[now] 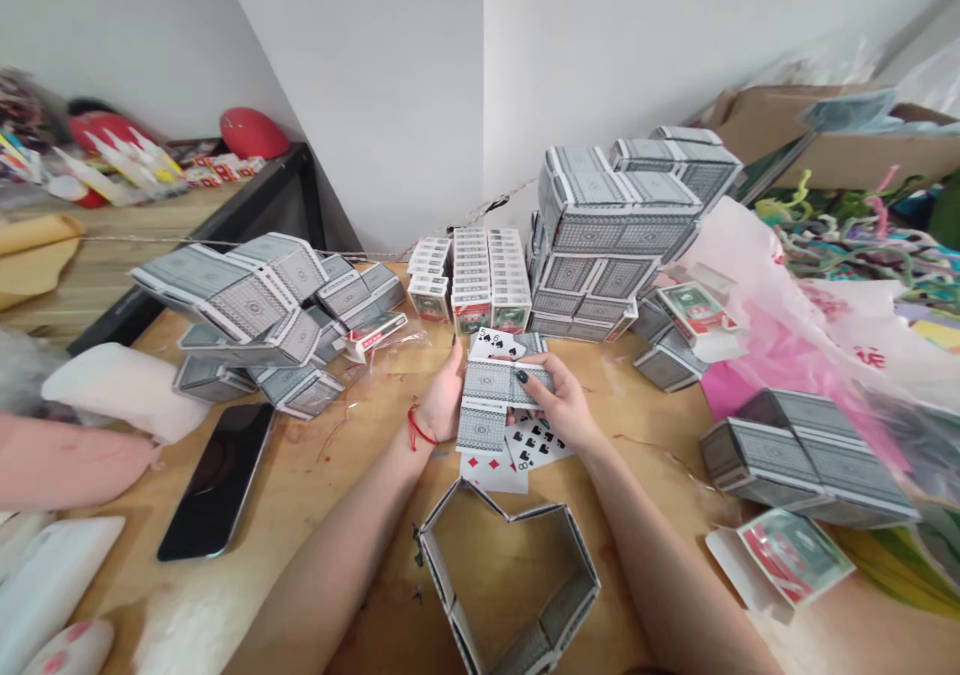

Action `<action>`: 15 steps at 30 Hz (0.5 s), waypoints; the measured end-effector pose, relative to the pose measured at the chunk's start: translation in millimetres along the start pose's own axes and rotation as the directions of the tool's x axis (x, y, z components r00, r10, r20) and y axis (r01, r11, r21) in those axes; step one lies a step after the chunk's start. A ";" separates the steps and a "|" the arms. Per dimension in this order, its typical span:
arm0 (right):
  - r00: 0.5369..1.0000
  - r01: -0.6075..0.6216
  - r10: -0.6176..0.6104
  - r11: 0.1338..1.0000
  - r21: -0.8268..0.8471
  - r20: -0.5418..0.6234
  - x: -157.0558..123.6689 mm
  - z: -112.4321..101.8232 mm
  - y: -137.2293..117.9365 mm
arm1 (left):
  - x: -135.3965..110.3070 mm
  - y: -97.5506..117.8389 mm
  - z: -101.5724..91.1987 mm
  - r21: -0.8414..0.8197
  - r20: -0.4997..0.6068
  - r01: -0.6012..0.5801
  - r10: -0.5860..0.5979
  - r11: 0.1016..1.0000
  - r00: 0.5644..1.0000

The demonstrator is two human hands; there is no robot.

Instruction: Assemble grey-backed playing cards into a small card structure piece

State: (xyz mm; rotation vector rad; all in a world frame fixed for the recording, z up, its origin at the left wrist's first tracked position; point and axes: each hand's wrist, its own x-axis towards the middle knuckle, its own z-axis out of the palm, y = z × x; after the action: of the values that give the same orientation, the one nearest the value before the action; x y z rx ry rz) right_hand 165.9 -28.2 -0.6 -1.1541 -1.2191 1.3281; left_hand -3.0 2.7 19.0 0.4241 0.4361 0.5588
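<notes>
My left hand (444, 400) and my right hand (559, 405) both grip a small stack of playing cards (491, 395) with grey patterned backs, held just above the wooden table (360, 475). The left hand wears a red string at the wrist and holds the stack's left edge. My right hand's fingers, with dark nails, press on the top card. Face-up cards (534, 442) showing black spades and red diamonds lie under the stack. A heart-shaped ring of folded cards (510, 575) stands on the table right in front of me, between my forearms.
Rows of boxed card decks (480, 280) stand behind the hands. Folded-card blocks are piled at the left (255, 310), back right (622, 225) and right (810, 460). A black phone (217, 480) lies at left. A pink plastic bag (795, 335) spreads at right.
</notes>
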 end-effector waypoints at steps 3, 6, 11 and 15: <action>1.000 0.020 -0.019 1.000 -0.021 0.021 -0.2 -2.6 -1.6 | -0.1 -0.6 1.7 -0.039 0.009 0.013 -0.012 0.999 1.000; 0.998 0.023 -0.021 0.999 -0.038 0.051 -0.7 -2.3 -4.0 | 1.7 -2.6 0.3 -0.062 0.012 0.002 -0.001 0.998 1.000; 0.998 0.031 -0.029 0.999 -0.021 0.062 -1.7 2.1 -7.0 | 5.2 -6.6 -6.3 -0.077 -0.063 -0.053 0.048 0.996 0.997; 0.998 0.032 -0.031 0.999 -0.009 0.056 -2.4 4.2 -8.0 | 6.3 -9.4 -8.6 -0.084 -0.110 -0.095 0.086 0.992 0.990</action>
State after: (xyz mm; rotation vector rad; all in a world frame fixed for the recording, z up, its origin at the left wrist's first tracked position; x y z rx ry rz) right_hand 162.3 -30.7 7.8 -1.1069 -1.2798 1.3399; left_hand 1.3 1.4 5.5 0.3313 0.4938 0.6888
